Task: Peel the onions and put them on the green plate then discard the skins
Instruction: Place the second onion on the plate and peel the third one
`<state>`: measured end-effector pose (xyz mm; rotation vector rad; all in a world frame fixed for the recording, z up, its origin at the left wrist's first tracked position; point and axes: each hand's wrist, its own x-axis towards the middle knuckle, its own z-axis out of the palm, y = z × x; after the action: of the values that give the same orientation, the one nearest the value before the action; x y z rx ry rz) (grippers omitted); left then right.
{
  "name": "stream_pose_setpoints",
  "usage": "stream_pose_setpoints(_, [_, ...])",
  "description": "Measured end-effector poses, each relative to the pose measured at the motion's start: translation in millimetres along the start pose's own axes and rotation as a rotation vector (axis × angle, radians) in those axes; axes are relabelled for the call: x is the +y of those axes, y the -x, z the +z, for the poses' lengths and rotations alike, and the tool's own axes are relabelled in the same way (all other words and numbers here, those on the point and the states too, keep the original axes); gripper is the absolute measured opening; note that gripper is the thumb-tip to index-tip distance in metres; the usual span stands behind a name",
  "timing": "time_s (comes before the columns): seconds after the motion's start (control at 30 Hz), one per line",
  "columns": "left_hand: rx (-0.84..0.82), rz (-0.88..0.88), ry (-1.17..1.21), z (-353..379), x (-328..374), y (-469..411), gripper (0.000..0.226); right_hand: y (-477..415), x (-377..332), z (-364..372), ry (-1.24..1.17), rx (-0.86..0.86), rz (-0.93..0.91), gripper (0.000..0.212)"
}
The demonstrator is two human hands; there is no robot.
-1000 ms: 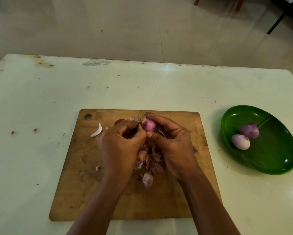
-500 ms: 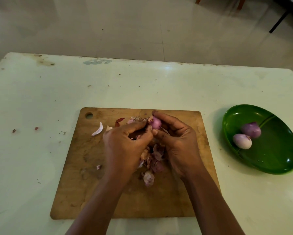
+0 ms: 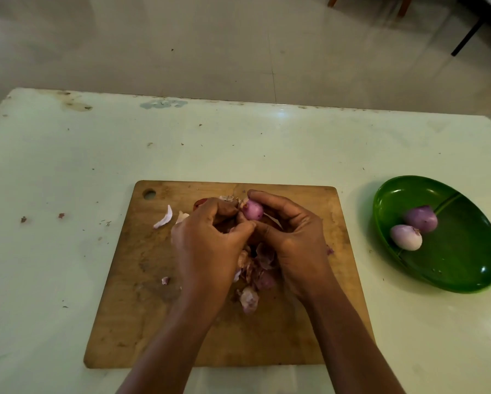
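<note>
A small purple onion (image 3: pixel 252 209) is held above the wooden cutting board (image 3: pixel 142 308). My right hand (image 3: pixel 292 240) grips it with curled fingers and thumb. My left hand (image 3: pixel 207 245) has its fingers curled against the onion's left side, pinching at its skin. A heap of peeled skins (image 3: pixel 252 274) lies on the board under both hands. The green plate (image 3: pixel 460 268) sits at the right of the table with two peeled onions, one paler (image 3: pixel 405 237) and one purple (image 3: pixel 420 218).
A white onion piece (image 3: pixel 164 217) and small skin scraps (image 3: pixel 165 280) lie on the board's left half. Tiny skin bits (image 3: pixel 61 215) dot the pale table (image 3: pixel 68 166) at the left. Chair and table legs stand on the floor at the far right.
Both hands stay together over the board and the onion has turned slightly in my fingers. The plate and its two onions have not moved.
</note>
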<state>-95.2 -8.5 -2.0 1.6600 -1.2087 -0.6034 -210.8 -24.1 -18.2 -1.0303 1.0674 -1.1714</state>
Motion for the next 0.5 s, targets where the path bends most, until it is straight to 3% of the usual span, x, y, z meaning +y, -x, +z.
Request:
stream_pose_setpoints(0.13, [0.025,-0.006,-0.146,0.6,-1.1,1.0,0.019,0.0,1.6,2.7,0.090,-0.019,-0.030,0.037])
stream_pose_setpoints(0.23, [0.035,-0.049,-0.092,-0.7,0.6,-1.1,0.021,0.0,2.4,3.4,0.074,-0.022,-0.022,0.035])
stream_pose_setpoints(0.37, [0.105,-0.157,0.040,-2.1,0.2,-5.9,0.004,-0.7,-2.3,3.3,-0.240,0.014,0.097,0.032])
stream_pose_setpoints(0.5, [0.129,-0.189,0.076,-3.5,-2.0,-8.5,0.013,-3.4,-5.7,1.7,-0.647,0.093,0.179,0.036])
